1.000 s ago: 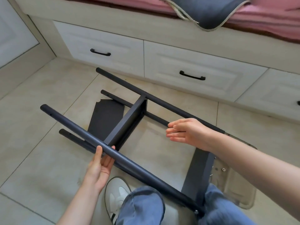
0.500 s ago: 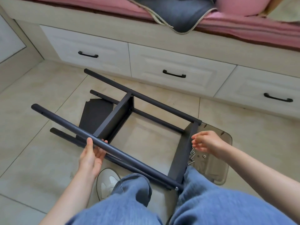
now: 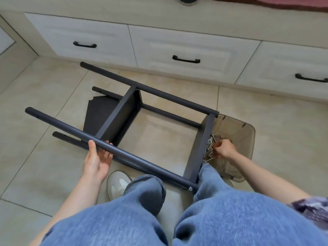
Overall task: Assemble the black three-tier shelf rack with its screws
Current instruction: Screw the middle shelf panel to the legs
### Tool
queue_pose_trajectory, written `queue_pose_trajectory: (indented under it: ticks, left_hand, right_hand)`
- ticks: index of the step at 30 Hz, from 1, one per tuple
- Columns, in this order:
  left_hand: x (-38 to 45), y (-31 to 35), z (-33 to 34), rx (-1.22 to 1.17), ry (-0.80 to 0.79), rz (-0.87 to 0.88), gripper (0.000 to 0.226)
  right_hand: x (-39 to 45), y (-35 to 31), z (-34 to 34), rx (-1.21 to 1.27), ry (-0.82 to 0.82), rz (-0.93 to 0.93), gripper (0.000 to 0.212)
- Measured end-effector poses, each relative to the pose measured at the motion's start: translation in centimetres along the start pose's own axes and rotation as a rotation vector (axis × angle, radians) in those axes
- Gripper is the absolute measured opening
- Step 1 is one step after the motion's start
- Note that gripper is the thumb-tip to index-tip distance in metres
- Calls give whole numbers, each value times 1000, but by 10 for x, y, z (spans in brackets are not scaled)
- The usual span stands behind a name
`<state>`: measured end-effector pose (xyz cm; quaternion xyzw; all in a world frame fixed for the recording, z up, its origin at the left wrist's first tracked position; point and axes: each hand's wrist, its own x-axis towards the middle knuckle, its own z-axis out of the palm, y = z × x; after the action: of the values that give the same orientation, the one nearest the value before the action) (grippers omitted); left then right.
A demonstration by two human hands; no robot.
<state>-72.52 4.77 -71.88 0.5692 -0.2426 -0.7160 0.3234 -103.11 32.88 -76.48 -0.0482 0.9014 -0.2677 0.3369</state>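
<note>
Head view. Black shelf rack (image 3: 124,119) on its side on the tiled floor (image 3: 266,125), partly built: four round poles running from far left to near right, two flat shelf panels fixed crosswise between them. Middle panel (image 3: 118,118) about halfway along; end panel (image 3: 200,146) at the near right, against the jeans-clad right knee (image 3: 211,181). Third panel (image 3: 99,112) flat on the floor under the far-left poles, loose. Silver screw head (image 3: 190,188) at the near end of the front pole (image 3: 110,148).

Left hand (image 3: 96,160) under the front pole, palm up, thumb over the top, fingers curled loosely round it from below: a light, cradling hold, not a tight fist.

Right hand (image 3: 224,149) down in a clear brownish plastic tray (image 3: 248,132) just right of the end panel, fingers bunched, tips among the loose silver screws (image 3: 210,151). Possibly pinching one; too small and blurred to tell.

White sneaker (image 3: 118,183) between the legs, near the front pole. White drawers (image 3: 186,50) with black handles along the far side.
</note>
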Motion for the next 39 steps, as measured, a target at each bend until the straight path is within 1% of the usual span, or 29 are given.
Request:
queue_pose_trajectory:
  ticks: [3, 7, 13, 17, 21, 25, 27, 28, 31, 34, 36, 39]
  left_hand:
    - [6, -3, -4, 19, 4, -10, 49]
    - [9, -5, -6, 25, 10, -26, 55]
    - [11, -6, -8, 3, 20, -24, 55]
    - [13, -7, -11, 10, 19, -20, 55]
    - [17, -8, -13, 27, 16, -20, 56]
    - [19, -9, -15, 28, 15, -21, 53]
    - [20, -9, -15, 32, 16, -17, 49]
    - [20, -9, -15, 34, 17, -15, 46]
    - [20, -9, -15, 33, 18, -15, 40]
    - [19, -9, -13, 32, 12, -14, 44]
    - [17, -7, -12, 31, 5, -22, 50]
    - [16, -5, -10, 16, -12, -41, 45]
  right_hand:
    - [13, 8, 7, -98, 38, -15, 14]
    - [28, 17, 16, -190, 35, -14, 20]
    - [38, 23, 27, -221, 80, -3, 29]
    - [40, 21, 29, -239, 104, 2, 27]
    - [40, 23, 31, -286, 107, 1, 25]
    - [41, 23, 28, -293, 77, -14, 31]
    - [41, 23, 25, -280, 70, -37, 32]
    - [39, 22, 23, -272, 72, -60, 29]
    - [31, 18, 15, -239, 90, -124, 9]
    - [19, 13, 6, -180, 118, -156, 14]
    - [10, 8, -1, -117, 155, -172, 10]
    - [-7, -1, -12, 40, 162, -171, 8]
